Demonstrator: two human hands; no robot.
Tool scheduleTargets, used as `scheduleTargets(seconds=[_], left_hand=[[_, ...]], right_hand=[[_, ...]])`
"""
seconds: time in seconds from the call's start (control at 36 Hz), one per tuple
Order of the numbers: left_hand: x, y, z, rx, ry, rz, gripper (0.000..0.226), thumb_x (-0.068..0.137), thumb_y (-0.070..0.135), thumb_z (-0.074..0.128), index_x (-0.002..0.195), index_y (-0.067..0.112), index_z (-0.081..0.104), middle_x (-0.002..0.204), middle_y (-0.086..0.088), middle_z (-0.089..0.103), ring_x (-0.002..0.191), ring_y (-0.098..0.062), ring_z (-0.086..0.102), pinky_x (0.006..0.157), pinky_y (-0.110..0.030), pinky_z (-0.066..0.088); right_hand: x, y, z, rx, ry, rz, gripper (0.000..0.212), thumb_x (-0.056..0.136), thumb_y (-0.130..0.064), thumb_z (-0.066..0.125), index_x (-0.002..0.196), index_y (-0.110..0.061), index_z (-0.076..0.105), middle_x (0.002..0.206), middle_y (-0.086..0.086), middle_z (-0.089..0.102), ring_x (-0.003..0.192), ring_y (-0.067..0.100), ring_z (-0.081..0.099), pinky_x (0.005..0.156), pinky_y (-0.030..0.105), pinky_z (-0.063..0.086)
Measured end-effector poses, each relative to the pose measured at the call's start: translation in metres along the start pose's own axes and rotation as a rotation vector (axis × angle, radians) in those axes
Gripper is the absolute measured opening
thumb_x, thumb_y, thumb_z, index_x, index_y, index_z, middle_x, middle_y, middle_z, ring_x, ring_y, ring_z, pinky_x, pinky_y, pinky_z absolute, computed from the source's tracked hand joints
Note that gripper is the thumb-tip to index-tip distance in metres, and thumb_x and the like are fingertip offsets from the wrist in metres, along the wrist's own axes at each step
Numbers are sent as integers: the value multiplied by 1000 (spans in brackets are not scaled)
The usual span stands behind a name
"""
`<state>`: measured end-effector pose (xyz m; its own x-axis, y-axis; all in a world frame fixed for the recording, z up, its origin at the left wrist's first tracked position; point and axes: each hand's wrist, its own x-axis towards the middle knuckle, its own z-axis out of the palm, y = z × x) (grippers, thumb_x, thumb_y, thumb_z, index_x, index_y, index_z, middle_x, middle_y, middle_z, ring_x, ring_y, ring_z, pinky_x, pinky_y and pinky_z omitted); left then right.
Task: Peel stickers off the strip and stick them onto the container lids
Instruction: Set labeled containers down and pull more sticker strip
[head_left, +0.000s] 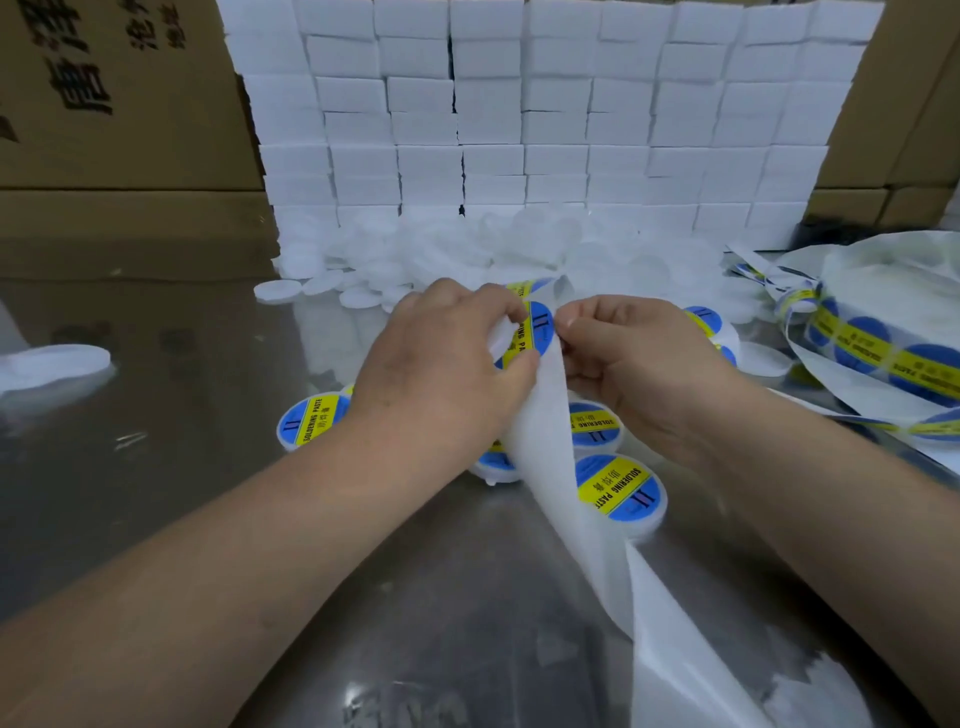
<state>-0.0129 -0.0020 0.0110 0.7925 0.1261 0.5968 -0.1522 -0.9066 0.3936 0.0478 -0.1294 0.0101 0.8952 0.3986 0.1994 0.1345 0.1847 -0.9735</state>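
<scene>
The peeled strip (545, 467) trails toward us over the worktop (208, 389). Above its middle, our left hand (441, 374) grips a white lid (500, 338) bearing a sticker (535, 332), and our right hand (634, 358) pinches the strip's top. Labelled lids (621, 491) lie beneath.

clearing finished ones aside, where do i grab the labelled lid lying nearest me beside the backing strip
Take the labelled lid by its white rim, fingers pinching across the disc from above, coming in from the near right. It lies flat on the table, so only the low side wall likely gives purchase, and the backing strip drapes over its left edge, blocking that side.
</scene>
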Motion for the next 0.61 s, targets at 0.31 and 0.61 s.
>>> scheduleTargets(seconds=[0.31,0.61], left_hand=[[-1,-1,0,-36,-14,13,32,83,38,55,114,33,58,110,4,53,110,-16,44,80,-20,28],[-4,0,0,-188,39,-28,31,86,39,49,114,31,60,110,6,57,106,-12,48,83,-25,34]], right_hand=[[-8,-3,5,170,-162,7,9,91,-8,51,87,-3,57,86,18,59,67,22,65,71,29,56],[-14,-1,5,-115,-227,-111,34,83,11,50,75,-17,68,72,1,69,68,14,64,62,22,53]])
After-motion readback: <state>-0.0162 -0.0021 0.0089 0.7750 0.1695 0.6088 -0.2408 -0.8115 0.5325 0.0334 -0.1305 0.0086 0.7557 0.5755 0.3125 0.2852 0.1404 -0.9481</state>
